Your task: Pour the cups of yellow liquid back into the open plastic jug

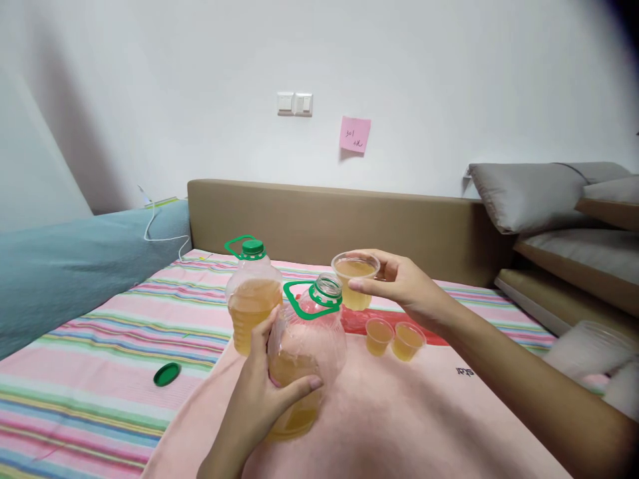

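My left hand (279, 379) is wrapped round the body of a clear plastic bottle (324, 352) with a green neck handle. Its mouth is uncapped, and amber liquid fills its lower part. In my right hand (394, 276) is a clear plastic cup (355, 283) of yellowish liquid, held upright just right of the bottle's mouth. Two small plastic cups, a left one (379, 338) and a right one (408, 342), stand below it with similar liquid. Behind my left hand stands a second bottle (253, 299), capped in green and holding amber liquid. A loose green cap (167, 374) lies at the left.
A pink cloth (389, 412) lies over the striped sheet (100, 372). Stacked clear cups (589, 349) are at the right, near grey cushions (529, 199). A brown backrest (319, 219) runs along the wall, and a white cable (150, 226) hangs over the blue-covered armrest (100, 259).
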`<act>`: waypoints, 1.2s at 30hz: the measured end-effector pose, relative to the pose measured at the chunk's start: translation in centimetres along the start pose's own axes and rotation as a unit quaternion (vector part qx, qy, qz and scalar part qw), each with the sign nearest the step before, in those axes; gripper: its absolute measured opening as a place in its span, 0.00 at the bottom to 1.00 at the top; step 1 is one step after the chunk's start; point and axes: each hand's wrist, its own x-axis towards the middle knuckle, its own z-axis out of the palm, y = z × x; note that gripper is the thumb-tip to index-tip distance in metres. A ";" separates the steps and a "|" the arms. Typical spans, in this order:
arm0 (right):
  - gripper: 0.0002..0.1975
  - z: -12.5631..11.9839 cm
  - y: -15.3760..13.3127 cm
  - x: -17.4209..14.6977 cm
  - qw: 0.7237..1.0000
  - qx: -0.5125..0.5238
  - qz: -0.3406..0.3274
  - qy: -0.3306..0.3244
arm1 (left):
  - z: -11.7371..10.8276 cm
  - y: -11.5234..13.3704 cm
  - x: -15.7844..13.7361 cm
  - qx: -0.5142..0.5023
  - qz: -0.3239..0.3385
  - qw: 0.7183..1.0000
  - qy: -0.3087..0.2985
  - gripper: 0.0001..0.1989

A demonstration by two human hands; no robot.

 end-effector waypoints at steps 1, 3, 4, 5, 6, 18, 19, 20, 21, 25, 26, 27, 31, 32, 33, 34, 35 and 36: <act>0.24 -0.2 0.0 0.0 1.000 -0.012 -0.001 0.000 | 0.0 0.1 0.0 0.003 0.000 1.000 0.000 0.55; 0.25 -0.4 0.0 -0.1 1.000 -0.029 -0.006 -0.005 | 0.1 0.3 -0.1 0.009 0.001 1.000 0.000 0.55; 0.24 -0.5 0.0 -0.1 0.999 -0.033 -0.009 -0.008 | 0.1 0.3 -0.1 0.010 0.000 1.000 -0.001 0.55; 0.24 -0.5 -0.1 -0.1 0.999 -0.036 -0.011 -0.009 | 0.1 0.3 -0.1 0.011 -0.001 1.000 -0.001 0.55; 0.24 -0.6 -0.2 -0.1 0.999 -0.039 -0.012 -0.010 | 0.1 0.3 -0.1 0.012 -0.003 1.000 -0.001 0.55; 0.20 -0.5 -1.6 0.0 0.990 -0.131 -0.047 -0.004 | 0.0 0.2 0.1 0.016 0.003 1.000 0.000 0.54; 0.20 -0.5 -1.7 -0.1 0.990 -0.136 -0.047 -0.004 | 0.0 0.3 0.1 0.017 0.001 1.000 0.000 0.53; 0.20 -0.5 -1.8 -0.1 0.989 -0.140 -0.046 -0.004 | 0.0 0.3 0.0 0.018 -0.001 1.000 0.000 0.53; 0.21 -0.5 -1.9 -0.1 0.989 -0.144 -0.043 -0.005 | 0.0 0.4 0.0 0.017 -0.002 1.000 0.000 0.53; 0.23 -0.6 -2.2 0.1 0.988 -0.151 -0.037 -0.003 | 0.0 0.3 -0.1 0.015 -0.006 1.000 0.000 0.52; 0.23 -0.6 -2.2 0.1 0.987 -0.156 -0.038 -0.002 | 0.0 0.3 -0.1 0.015 -0.008 1.000 -0.001 0.52; 0.23 -0.6 -2.3 0.2 0.986 -0.162 -0.039 -0.002 | 0.0 0.3 -0.1 0.015 -0.010 1.000 -0.002 0.52; 0.23 -0.6 -2.5 0.3 0.980 -0.190 -0.051 -0.010 | -0.1 0.4 -0.1 0.023 -0.011 1.000 -0.003 0.50; 0.23 -0.6 -2.6 0.3 0.979 -0.196 -0.054 -0.010 | -0.1 0.4 -0.2 0.028 -0.012 1.000 -0.002 0.50; 0.22 -0.6 -2.6 0.3 0.978 -0.201 -0.056 -0.008 | -0.2 0.4 -0.2 0.031 -0.013 0.999 0.000 0.50; 0.22 -0.5 -2.7 0.4 0.977 -0.206 -0.058 -0.007 | -0.2 0.3 -0.2 0.033 -0.011 0.999 0.001 0.50; 0.22 -0.5 -2.7 0.4 0.976 -0.210 -0.059 -0.006 | -0.3 0.2 -0.2 0.033 -0.007 0.999 0.002 0.50; 0.22 -0.4 -2.8 0.4 0.975 -0.214 -0.060 -0.004 | -0.3 0.2 -0.2 0.033 -0.002 0.999 0.002 0.51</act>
